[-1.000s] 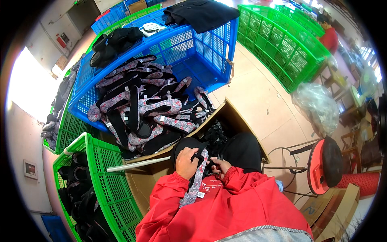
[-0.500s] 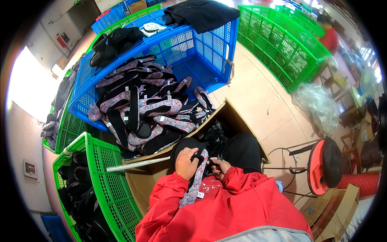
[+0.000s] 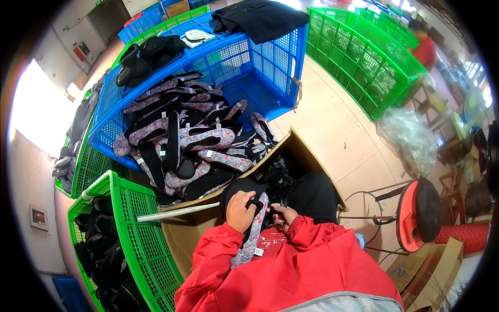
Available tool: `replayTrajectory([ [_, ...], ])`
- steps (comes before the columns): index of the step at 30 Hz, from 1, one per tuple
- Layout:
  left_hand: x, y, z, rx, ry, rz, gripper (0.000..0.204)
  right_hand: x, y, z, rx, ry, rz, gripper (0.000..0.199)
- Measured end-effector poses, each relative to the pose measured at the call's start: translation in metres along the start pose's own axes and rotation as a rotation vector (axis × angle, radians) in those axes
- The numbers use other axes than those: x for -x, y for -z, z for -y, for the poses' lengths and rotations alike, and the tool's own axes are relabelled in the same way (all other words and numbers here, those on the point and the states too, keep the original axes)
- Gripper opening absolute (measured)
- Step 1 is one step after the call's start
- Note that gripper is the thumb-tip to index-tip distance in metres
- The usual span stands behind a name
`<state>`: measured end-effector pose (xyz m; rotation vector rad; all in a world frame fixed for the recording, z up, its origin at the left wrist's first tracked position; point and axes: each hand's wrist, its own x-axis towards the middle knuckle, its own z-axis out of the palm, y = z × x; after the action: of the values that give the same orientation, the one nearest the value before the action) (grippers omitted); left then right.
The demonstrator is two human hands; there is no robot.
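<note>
One floral-and-black shoe piece (image 3: 253, 236) lies against the red jacket (image 3: 291, 265), its far end clasped in the left hand's (image 3: 241, 211) grip; the right hand (image 3: 285, 213) curls just beside it, though I cannot tell what its grip holds. One cardboard box's (image 3: 182, 238) edges hem the knees (image 3: 313, 197); tiled floor (image 3: 325, 112) opens between one blue crate (image 3: 270, 62), heaped beyond counting, and one large green crate (image 3: 358, 67).

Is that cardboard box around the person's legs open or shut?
Open: the cardboard box has its edges spread apart, exposing the brown inside and dark material.
</note>
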<state>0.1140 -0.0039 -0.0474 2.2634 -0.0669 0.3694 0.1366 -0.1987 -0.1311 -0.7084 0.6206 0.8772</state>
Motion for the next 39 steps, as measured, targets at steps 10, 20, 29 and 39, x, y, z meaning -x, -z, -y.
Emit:
replayTrajectory([
  [10, 0.0007, -0.0008, 0.0004, -0.002, -0.009, -0.014, 0.030, 0.0037, -0.0023, 0.0023, -0.006, -0.008, 0.022, 0.017],
  [20, 0.0011, 0.0003, -0.0006, -0.011, -0.018, -0.007, 0.030, 0.0015, -0.0013, -0.0006, -0.038, 0.018, -0.005, 0.018],
  [29, 0.0014, -0.0012, 0.0010, 0.021, 0.014, -0.010, 0.030, -0.0009, -0.0001, -0.0010, -0.043, 0.012, -0.007, 0.019],
  [39, 0.0008, 0.0003, -0.0014, 0.010, -0.013, -0.024, 0.030, -0.0014, 0.0018, -0.0012, -0.058, 0.007, 0.013, 0.019],
])
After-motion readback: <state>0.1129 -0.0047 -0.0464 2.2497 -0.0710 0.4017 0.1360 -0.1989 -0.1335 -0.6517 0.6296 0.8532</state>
